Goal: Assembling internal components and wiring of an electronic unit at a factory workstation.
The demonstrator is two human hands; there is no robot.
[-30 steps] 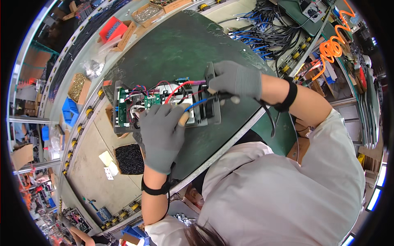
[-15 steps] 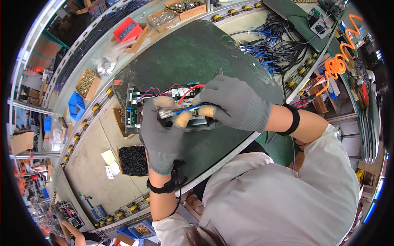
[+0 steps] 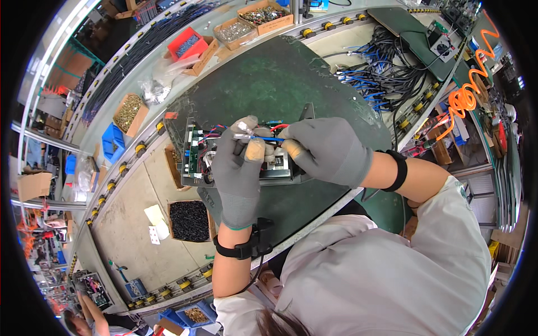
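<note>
Both my hands wear grey gloves with tan fingertips and work over an open electronics unit (image 3: 194, 159), a black housing with green circuit boards and coloured wires. My left hand (image 3: 236, 173) pinches the end of a blue wire (image 3: 264, 138), where a small silver-white tip shows between thumb and fingers. Over the unit's right part, my right hand (image 3: 330, 150) has its thumb and fingers closed on the same wire. A red wire (image 3: 278, 127) runs in behind the right fingertips. The glove fingers hide much of the unit's middle.
The unit lies on a dark green board (image 3: 252, 84). A bundle of black and blue cables (image 3: 381, 73) lies at the far right. Far left stand a red bin (image 3: 185, 45), cardboard boxes of small parts (image 3: 130, 112) and a blue bin (image 3: 113, 143). Black parts fill a box (image 3: 189, 220) nearer.
My left hand has moved slightly up and right over the unit, and its fingertips are turned more upward. The right hand stays nearly in place, still on the blue wire. The view has shifted slightly.
</note>
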